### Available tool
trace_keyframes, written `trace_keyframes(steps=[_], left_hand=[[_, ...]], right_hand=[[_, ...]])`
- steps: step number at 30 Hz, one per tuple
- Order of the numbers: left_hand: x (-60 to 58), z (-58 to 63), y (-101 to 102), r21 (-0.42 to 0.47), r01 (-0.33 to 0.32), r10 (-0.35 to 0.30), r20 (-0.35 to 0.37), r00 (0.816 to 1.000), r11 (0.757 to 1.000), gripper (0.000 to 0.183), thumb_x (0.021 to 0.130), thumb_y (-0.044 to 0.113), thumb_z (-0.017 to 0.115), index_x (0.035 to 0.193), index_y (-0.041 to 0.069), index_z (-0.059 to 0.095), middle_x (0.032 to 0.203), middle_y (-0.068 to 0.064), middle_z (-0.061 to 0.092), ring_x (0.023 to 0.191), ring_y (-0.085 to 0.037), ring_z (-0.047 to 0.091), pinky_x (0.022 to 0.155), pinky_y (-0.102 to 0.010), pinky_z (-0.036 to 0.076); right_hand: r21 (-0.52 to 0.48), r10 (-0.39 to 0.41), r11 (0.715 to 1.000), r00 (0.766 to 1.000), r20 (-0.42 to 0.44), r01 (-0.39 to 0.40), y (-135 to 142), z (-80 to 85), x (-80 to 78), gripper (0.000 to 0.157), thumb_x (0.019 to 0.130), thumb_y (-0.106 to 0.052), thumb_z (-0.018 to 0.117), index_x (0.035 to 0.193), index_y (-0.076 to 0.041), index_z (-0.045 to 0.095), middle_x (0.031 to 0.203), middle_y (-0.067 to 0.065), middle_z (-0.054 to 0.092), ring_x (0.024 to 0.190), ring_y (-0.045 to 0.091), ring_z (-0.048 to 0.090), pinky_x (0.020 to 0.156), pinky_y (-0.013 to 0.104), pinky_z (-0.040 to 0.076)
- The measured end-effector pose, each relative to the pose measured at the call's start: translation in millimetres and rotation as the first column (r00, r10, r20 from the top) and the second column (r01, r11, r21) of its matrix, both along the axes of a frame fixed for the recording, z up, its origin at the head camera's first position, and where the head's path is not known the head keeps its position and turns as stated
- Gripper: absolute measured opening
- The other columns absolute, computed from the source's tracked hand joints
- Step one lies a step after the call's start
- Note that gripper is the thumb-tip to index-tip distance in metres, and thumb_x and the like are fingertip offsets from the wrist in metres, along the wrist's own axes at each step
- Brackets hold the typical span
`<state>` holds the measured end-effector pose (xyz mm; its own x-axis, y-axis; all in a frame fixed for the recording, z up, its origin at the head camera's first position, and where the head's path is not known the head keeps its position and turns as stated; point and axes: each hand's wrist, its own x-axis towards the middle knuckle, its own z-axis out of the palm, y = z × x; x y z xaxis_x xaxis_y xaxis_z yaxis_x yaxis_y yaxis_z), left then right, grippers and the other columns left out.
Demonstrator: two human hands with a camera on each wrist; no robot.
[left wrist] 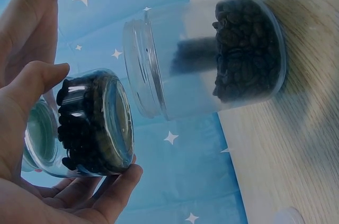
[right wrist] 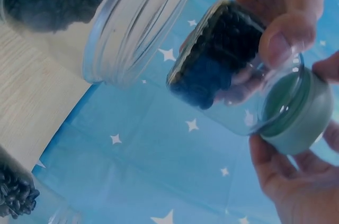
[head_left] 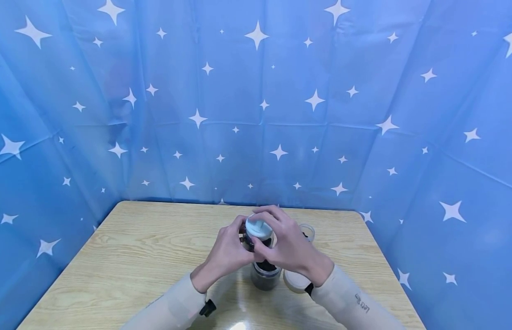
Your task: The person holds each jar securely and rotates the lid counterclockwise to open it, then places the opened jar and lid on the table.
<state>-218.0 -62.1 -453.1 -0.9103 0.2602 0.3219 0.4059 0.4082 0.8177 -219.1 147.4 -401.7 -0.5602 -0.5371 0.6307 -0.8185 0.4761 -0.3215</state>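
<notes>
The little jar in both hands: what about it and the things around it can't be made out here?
- Head view: the left hand and right hand cover the held jar; only its lid shows.
- Head view: the jar behind is mostly hidden by the right hand.
- Left wrist view: the open jar is motion-blurred.
- Right wrist view: the coffee beans blur into a dark mass.

Both hands (head_left: 264, 247) grip a lidded jar (head_left: 259, 231) — above an open jar (head_left: 265, 275).

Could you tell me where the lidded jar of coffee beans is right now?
In the head view, the lidded jar is held by both hands, above the open jar at the table's middle.
</notes>
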Motion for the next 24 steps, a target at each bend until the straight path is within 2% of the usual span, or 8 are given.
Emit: trace_keyframes(steps=[9,24], left_hand=[[0.5,-1.3,0.0,0.017,0.006,-0.006,-0.008,1.0,1.0,0.069,0.081,0.021,0.102,0.139,0.013,0.067,0.123,-0.003,0.082,0.115,-0.018,0.081,0.099,-0.038,0.072],[0.0,-2.0,0.3,0.009,0.008,-0.008,0.0,1.0,1.0,0.071,0.081,0.023,0.102,0.142,0.013,0.066,0.126,-0.005,0.081,0.117,-0.019,0.081,0.1,-0.041,0.072]], right_hand=[[0.041,0.109,0.993,0.994,0.022,-0.11,6.5,3.0,-7.5,0.044,0.093,-0.008,0.082,0.136,-0.016,0.073,0.151,0.006,0.074,0.13,0.028,0.079,0.104,0.042,0.069],[0.048,0.125,0.991,0.992,0.029,-0.126,7.6,3.2,-9.2,0.042,0.093,-0.006,0.081,0.134,-0.016,0.073,0.152,0.006,0.074,0.132,0.028,0.079,0.106,0.043,0.069]])
